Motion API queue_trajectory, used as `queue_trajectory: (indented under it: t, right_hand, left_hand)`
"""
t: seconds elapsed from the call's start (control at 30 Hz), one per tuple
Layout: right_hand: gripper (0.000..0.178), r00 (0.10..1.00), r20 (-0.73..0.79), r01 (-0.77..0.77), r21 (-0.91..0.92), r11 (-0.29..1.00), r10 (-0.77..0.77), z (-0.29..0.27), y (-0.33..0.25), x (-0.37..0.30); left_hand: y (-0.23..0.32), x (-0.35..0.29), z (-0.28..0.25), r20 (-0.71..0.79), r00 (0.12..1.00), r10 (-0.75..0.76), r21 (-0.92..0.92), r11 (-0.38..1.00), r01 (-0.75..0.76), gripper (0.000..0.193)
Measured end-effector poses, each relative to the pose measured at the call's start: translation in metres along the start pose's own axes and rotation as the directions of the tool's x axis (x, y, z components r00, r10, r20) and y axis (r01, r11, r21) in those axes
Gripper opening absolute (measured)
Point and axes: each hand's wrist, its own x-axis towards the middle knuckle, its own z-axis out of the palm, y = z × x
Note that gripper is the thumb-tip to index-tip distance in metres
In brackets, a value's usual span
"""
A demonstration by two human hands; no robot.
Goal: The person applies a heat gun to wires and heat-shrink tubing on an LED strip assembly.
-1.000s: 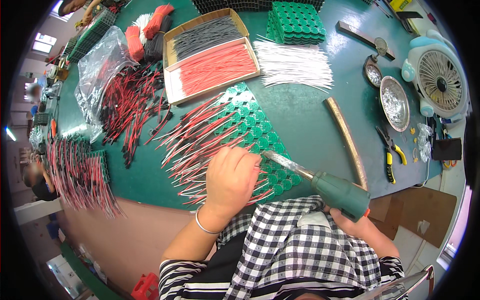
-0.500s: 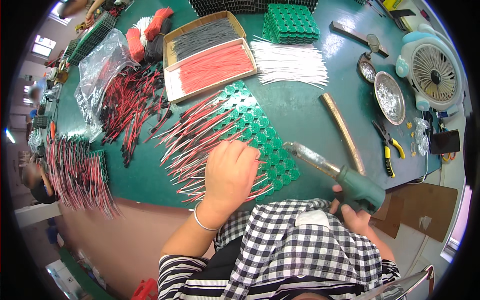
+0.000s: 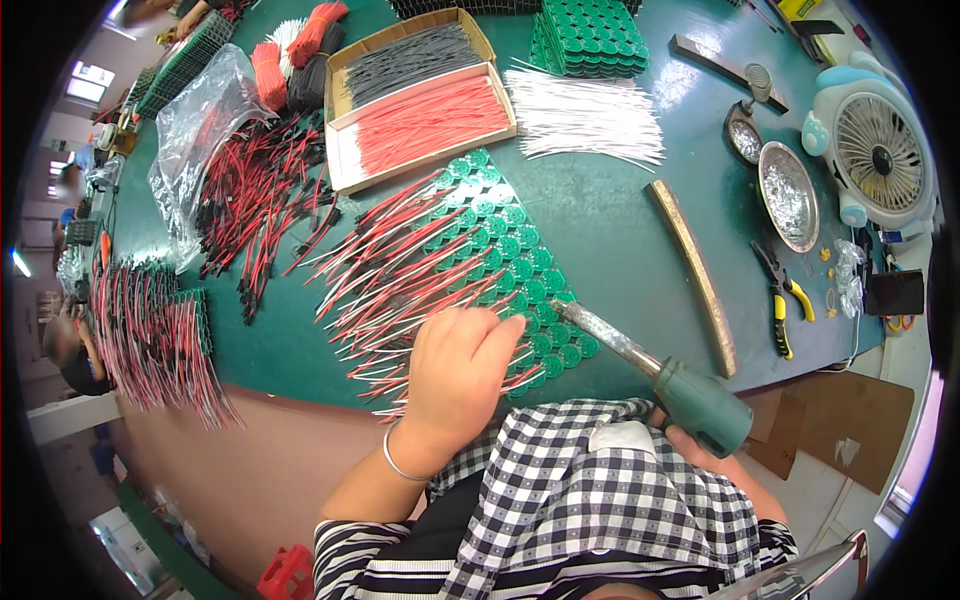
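Observation:
My right hand (image 3: 697,452) grips the green handle of a soldering iron (image 3: 618,345). The iron's worn metal tip points up-left and meets the right side of a panel of round green circuit boards (image 3: 540,262). Over the panel's lower part, my left hand (image 3: 458,362) is closed in a pinch, its fingertips close to the iron's tip. Whatever lies between those fingertips is hidden. Rows of red, white and dark wires (image 3: 385,262) fan out leftward from the boards, some passing beneath my left hand.
Beyond the panel lie a box of red and black wires (image 3: 335,135), white wires (image 3: 585,115) and stacked green boards (image 3: 590,40). A brown bar (image 3: 692,275), pliers (image 3: 778,305), a metal dish (image 3: 788,195) and a fan (image 3: 880,160) are rightward. Wired boards (image 3: 150,340) stand far left.
The soldering iron has moved left and down, bringing its tip onto the boards. My left hand has shifted slightly, still pinched. The whole view has moved a little.

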Motion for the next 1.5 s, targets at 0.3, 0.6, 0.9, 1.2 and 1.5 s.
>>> queue_trajectory:
  t: [0.3, 0.6, 0.9, 1.2, 1.5]
  right_hand:
    - [0.024, 0.986, 0.013, 0.167, -0.170, 0.971, -0.168, 0.000, -0.025, 0.025]
    - [0.030, 0.961, 0.064, 0.276, -0.213, 0.937, -0.268, -0.003, -0.027, 0.027]
    - [0.024, 0.963, 0.053, 0.266, -0.331, 0.905, -0.264, 0.000, -0.027, 0.029]
    - [0.033, 0.954, 0.283, -0.049, -0.169, 0.984, 0.096, -0.021, -0.029, 0.019]
    - [0.036, 0.990, 0.094, 0.117, -0.170, 0.979, -0.102, -0.004, -0.009, 0.010]
  left_hand:
    - [0.003, 0.002, 0.004, -0.010, 0.999, 0.049, 0.060, 0.997, -0.049, 0.020]
    - [0.003, 0.002, 0.005, -0.002, 0.999, 0.050, 0.029, 0.998, -0.050, 0.019]
    - [0.001, 0.003, 0.007, -0.010, 0.999, 0.035, -0.002, 0.999, -0.035, 0.020]
    - [0.000, 0.003, 0.007, -0.015, 0.999, 0.037, 0.007, 0.999, -0.037, 0.020]
    - [0.002, 0.006, 0.008, -0.021, 1.000, -0.007, 0.044, 0.999, 0.008, 0.018]
